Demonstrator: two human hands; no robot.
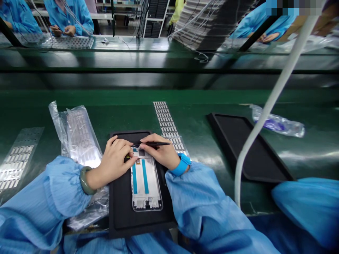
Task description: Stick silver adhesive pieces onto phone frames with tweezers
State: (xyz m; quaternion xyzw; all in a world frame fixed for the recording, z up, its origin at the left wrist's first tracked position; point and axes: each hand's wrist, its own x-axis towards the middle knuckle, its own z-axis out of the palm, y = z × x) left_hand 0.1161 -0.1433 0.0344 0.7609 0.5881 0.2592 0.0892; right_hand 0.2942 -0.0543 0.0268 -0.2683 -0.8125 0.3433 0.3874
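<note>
A silver phone frame [152, 176] with two blue strips lies on a black tray [120, 208] in front of me. My left hand [115, 160] is closed at the frame's upper left edge, its thumb over the metal and its fingers near the top. My right hand [161, 153] pinches slim black tweezers [157, 143], held nearly level, their tip pointing left over the frame's top end. A small dark part [138, 161] with a gold-coloured piece sits beside the left thumb. The fingers partly hide the frame's top.
Sheets of small stickers lie beyond the tray [166, 121] and at far left [17, 162]. A clear plastic bag [79, 134] lies left of the tray. Right are another black tray [246, 148], a plastic wrapper [278, 121] and a pale curved tube [254, 130]. Co-workers sit opposite.
</note>
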